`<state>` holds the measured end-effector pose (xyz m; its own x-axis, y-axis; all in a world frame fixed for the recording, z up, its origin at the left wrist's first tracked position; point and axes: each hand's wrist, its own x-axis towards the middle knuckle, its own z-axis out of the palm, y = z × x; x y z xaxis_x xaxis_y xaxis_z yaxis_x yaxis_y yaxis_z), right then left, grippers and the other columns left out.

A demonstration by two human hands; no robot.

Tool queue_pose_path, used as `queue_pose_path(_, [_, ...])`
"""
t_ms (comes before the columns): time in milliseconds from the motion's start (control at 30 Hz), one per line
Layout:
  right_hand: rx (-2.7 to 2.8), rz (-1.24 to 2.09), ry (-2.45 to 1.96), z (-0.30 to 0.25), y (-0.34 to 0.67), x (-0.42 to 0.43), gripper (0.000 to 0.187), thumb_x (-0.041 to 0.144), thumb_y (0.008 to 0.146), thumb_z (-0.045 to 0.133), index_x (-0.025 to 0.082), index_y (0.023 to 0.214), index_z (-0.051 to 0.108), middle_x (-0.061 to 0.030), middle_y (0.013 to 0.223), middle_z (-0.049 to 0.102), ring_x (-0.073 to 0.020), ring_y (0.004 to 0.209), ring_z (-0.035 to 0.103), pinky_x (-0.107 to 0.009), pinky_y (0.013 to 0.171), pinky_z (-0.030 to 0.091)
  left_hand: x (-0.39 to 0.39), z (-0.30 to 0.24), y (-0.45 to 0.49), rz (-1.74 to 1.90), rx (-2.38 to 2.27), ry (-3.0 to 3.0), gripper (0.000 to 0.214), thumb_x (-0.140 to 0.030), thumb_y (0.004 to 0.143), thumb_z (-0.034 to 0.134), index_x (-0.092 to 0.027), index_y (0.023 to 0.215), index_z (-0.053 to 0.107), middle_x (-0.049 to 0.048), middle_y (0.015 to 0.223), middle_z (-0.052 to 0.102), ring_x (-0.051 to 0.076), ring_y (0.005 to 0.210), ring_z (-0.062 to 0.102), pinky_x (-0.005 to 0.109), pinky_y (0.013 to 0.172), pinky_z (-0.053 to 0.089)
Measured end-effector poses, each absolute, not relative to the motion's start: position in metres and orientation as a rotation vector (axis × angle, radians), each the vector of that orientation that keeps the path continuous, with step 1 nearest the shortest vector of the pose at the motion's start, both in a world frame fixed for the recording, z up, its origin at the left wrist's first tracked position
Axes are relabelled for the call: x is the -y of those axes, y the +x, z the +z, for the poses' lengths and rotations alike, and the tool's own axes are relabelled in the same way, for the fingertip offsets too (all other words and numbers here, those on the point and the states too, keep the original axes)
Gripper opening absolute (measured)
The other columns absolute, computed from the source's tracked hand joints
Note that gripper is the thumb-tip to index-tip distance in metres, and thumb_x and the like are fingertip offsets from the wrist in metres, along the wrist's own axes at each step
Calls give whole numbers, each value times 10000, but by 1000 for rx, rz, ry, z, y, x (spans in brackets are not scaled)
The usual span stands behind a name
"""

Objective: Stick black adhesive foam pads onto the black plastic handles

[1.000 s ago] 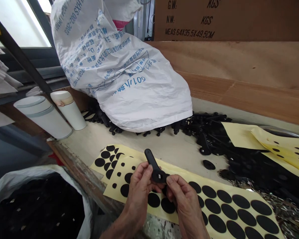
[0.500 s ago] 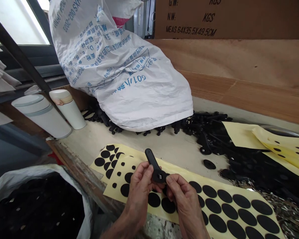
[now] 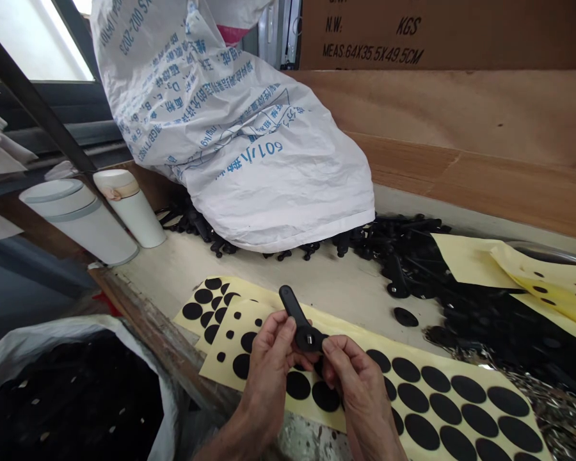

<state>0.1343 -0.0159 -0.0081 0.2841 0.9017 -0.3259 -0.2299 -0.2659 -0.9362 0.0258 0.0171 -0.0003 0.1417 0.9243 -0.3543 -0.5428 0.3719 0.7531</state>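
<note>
Both my hands meet low in the middle of the view around one black plastic part (image 3: 295, 312), a short arm with a round head. My left hand (image 3: 267, 371) pinches its round end from the left, thumb on top. My right hand (image 3: 358, 387) closes on the same end from the right, fingertips at the head. The arm of the part sticks up and to the left, free of my fingers. Under my hands lies a yellow backing sheet (image 3: 461, 374) covered with several black round stickers.
A big white printed sack (image 3: 230, 128) lies on the bench with black parts (image 3: 465, 301) spilling from it to the right. Two white cups (image 3: 100, 214) stand at the left. More yellow sheets (image 3: 532, 272) lie right; a bag of black parts (image 3: 72, 397) sits bottom left.
Both hands stay on the black part with almost no movement. The view has tipped slightly, so the sack and carton sit a little higher.
</note>
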Motion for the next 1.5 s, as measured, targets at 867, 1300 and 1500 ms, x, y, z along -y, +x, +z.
queue_pose_path(867, [822,1061,-1449,-12,134,12,322,465,799,620,193,635,567,59,493,399,-96,467,320,-220,427,250,-16,4,23,1125,-856,555,207,-266,828,657,-164,1003,613,45,905,645,121,715,583,235,614,477])
queue_pose_path(1300, [1417,485,-1818,-5,135,16,245,394,867,499,223,695,534,-10,703,574,-157,568,522,-262,519,373,-13,-1,24,1151,-948,638,237,-219,788,678,-158,1013,640,53,920,680,137,790,606,201,645,478])
queue_pose_path(1500, [1458,537,-1963,-2,160,15,427,476,944,292,253,817,633,-48,748,618,-231,700,584,-331,609,392,-14,-2,23,1132,-980,689,258,-279,801,661,-138,1012,620,79,931,680,107,588,599,209,515,472])
